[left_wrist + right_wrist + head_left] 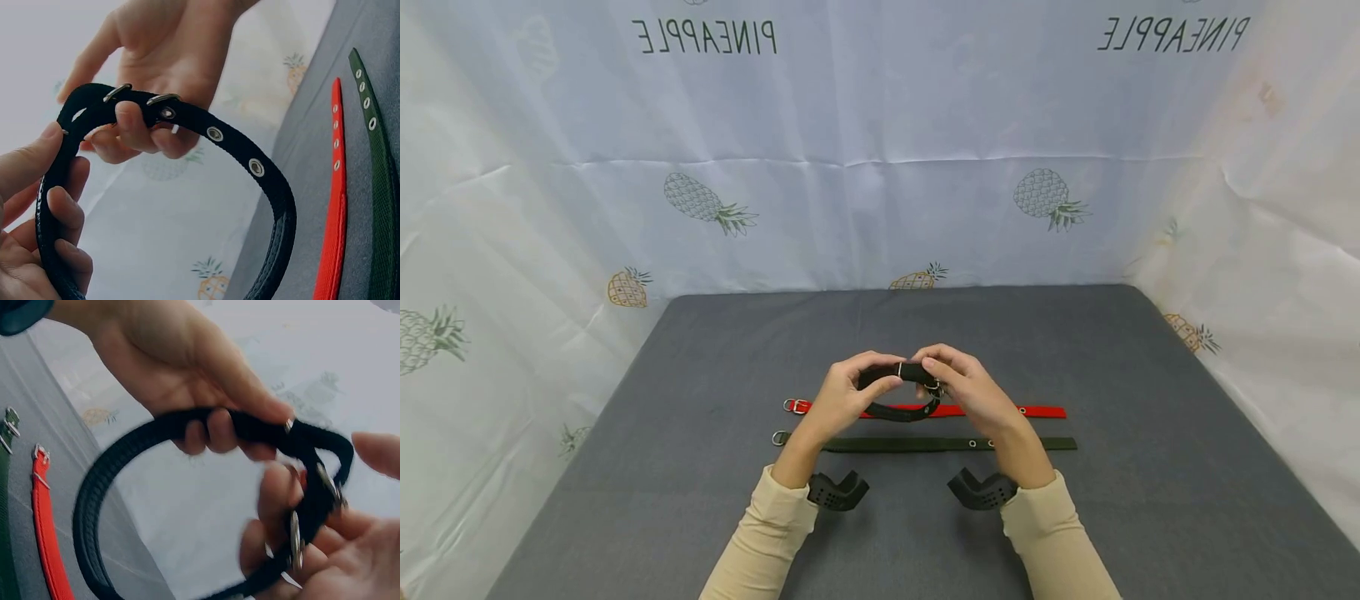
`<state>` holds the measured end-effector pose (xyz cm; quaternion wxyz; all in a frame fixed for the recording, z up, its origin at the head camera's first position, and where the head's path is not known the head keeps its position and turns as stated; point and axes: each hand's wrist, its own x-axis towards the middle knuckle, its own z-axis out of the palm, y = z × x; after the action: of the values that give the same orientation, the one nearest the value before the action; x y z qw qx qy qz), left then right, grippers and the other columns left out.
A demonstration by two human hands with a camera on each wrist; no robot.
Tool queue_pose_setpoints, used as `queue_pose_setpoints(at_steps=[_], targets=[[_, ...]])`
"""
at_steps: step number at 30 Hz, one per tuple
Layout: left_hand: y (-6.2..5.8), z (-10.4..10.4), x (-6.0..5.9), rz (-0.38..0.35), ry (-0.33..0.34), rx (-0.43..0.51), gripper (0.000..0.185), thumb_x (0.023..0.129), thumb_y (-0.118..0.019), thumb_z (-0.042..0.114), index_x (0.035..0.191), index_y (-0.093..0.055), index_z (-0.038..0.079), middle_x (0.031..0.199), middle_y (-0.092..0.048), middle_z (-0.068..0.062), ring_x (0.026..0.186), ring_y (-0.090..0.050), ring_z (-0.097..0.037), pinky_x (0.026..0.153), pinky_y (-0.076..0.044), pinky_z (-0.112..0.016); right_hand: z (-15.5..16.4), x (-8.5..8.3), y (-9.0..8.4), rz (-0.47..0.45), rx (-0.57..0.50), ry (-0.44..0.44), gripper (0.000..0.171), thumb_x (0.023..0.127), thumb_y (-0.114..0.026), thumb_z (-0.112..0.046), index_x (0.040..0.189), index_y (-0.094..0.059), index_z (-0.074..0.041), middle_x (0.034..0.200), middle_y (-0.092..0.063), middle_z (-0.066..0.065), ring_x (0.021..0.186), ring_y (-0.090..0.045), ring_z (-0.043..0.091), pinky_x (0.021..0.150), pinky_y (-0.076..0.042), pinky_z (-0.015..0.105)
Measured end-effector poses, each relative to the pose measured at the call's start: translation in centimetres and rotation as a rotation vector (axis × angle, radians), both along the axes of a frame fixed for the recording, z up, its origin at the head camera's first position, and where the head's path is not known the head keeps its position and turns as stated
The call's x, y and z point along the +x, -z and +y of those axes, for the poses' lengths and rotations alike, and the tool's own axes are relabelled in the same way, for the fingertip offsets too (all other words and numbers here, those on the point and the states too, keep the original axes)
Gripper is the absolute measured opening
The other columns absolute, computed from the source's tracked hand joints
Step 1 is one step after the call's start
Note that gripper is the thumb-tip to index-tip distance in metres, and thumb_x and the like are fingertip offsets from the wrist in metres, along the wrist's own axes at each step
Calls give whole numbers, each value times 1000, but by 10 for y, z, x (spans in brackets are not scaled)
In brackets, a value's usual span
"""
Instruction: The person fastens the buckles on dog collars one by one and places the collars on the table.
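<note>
Your black strap (284, 194) makes a loop above the desk (722, 358), between your left grip (841, 397), which pinches it, and your right grip (973, 392), which holds it near the metal rings (296, 540). Your fingers (132, 125) hide bits of it. Your right arm (1028, 454) covers some of the red strap (1047, 412) and green strap (895, 445). The cloth (887, 100) says "PINEAPPLE" 2 times, backward.

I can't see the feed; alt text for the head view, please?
A person's left hand and right hand hold a black strap bent into a loop above a gray table. A red strap and, nearer the person, a dark green strap lie flat, roughly parallel; white pineapple-print fabric hangs behind.
</note>
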<state>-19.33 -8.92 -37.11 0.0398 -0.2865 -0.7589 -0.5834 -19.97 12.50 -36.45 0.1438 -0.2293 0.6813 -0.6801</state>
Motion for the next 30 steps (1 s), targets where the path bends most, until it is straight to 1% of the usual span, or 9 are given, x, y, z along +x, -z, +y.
queue_pose_setpoints(at_steps=[2,6,10,14,19,23,25,27,30], targets=[[0,0,0,-11,-1,15,28,91,-66,10,117,-66,1,112,-67,-21,90,-61,5,81,-55,-19,4,-2,1,-11,-1,-56,29,104,-43,-32,115,-57,-9,94,-62,-4,80,-60,10,84,-49,27],[-1,-1,-1,-42,8,43,28,91,-65,10,117,-64,0,114,-66,-22,92,-62,4,83,-54,-18,9,-5,2,-34,-17,-146,29,104,-40,-30,109,-62,-11,91,-64,-6,81,-60,10,87,-48,27],[-1,-1,-1,-58,19,54,27,91,-65,8,117,-64,0,113,-66,-23,92,-63,3,83,-55,-18,10,-7,3,-41,-31,-169,28,104,-40,-27,101,-64,-12,86,-64,-7,80,-58,9,84,-48,27],[0,-1,-2,-61,25,50,27,92,-65,10,117,-64,0,112,-66,-23,92,-63,3,84,-55,-18,9,-8,5,-41,-34,-151,26,103,-43,-26,97,-64,-12,83,-62,-7,77,-55,11,79,-49,29],[0,-2,-2,-62,22,31,27,91,-66,13,115,-64,2,109,-66,-22,90,-62,3,82,-54,-20,6,-7,5,-42,-19,-108,20,102,-47,-24,92,-62,-17,78,-58,-8,74,-50,10,74,-46,27],[0,-3,-2,-65,16,-15,26,91,-66,13,116,-64,5,106,-67,-19,81,-57,-1,73,-50,-19,2,-4,5,-12,10,-45,16,100,-52,-20,87,-61,-18,73,-55,-8,69,-49,9,70,-43,27],[0,-3,-2,-62,13,-33,26,92,-65,13,116,-64,6,105,-67,-17,80,-56,-2,70,-48,-19,0,-4,6,3,23,-16,16,99,-53,-17,85,-61,-17,72,-54,-8,67,-49,9,69,-42,28],[1,-3,-2,-56,10,-39,25,93,-64,14,116,-64,6,105,-67,-17,81,-56,-2,72,-50,-20,-1,-5,6,0,30,4,17,99,-53,-17,84,-60,-16,71,-54,-8,67,-49,10,70,-43,29],[1,-2,-3,-42,-1,-24,25,93,-63,14,116,-64,5,105,-67,-17,88,-59,0,82,-53,-23,-1,-6,6,-50,38,25,20,101,-50,-23,86,-62,-15,73,-57,-8,71,-51,13,74,-46,30]])
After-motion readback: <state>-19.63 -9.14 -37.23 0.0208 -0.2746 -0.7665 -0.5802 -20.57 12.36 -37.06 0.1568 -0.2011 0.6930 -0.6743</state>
